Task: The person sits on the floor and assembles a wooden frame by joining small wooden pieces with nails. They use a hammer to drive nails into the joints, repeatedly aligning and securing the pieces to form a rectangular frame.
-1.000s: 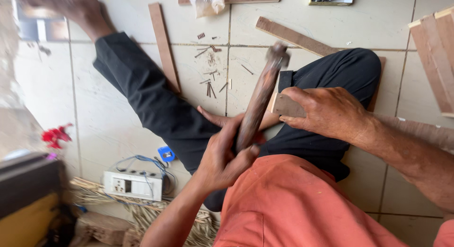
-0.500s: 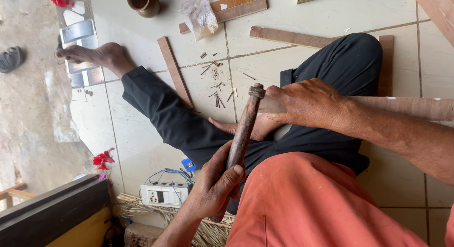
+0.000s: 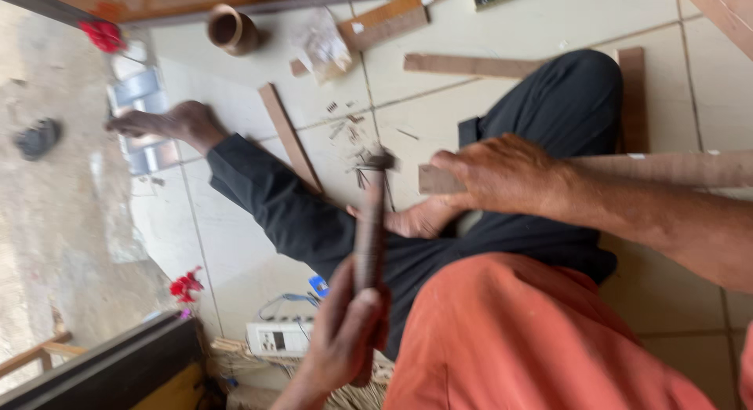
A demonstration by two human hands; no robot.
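Hammering: left hand [image 3: 345,335] wraps shut on the hammer [image 3: 370,222] handle, head raised.
Workpiece: right hand [image 3: 502,174] closes around the wooden strip [image 3: 674,168] over the lap.
Technique: keep fingers behind the strike point; strike squarely.

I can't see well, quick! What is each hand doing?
Left hand: closed around the brown wooden hammer handle.
Right hand: closed on the long brown wooden strip.

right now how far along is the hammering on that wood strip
Mid-job. The left hand grips a hammer, its head raised near the end of the wood strip that the right hand pins across the lap. Loose nails lie on the tiled floor. Blur hides whether any nail is driven.
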